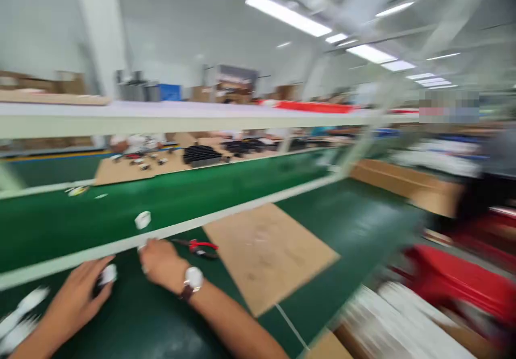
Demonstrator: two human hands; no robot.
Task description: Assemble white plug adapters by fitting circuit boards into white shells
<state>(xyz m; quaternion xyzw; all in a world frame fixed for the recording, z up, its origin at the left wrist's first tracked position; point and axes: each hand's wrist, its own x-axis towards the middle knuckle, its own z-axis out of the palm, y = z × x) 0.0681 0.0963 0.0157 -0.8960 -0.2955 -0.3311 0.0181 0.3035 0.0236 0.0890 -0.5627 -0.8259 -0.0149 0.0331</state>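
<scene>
My left hand [80, 294] is at the lower left, its fingers curled round a small white and dark piece [108, 274] whose kind I cannot make out. To its right, my right hand [162, 262], with a watch [194, 278] on the wrist, is closed near the pale rail [177, 230]. A bit of white shows at its fingertips, but what it grips is hidden. Pliers with red and black handles [203, 248] lie just right of that hand. Beyond the rail a small white part [143, 220] rests on the green belt [226, 184].
A brown cardboard sheet [274, 257] lies on the dark green table [355, 219]. Blurred white items [24, 310] are at the lower left. A shelf [193, 113] crosses above the belt. Red containers [463, 278] and white stacks [395, 327] stand at the right; a blurred person [500, 160] is beyond.
</scene>
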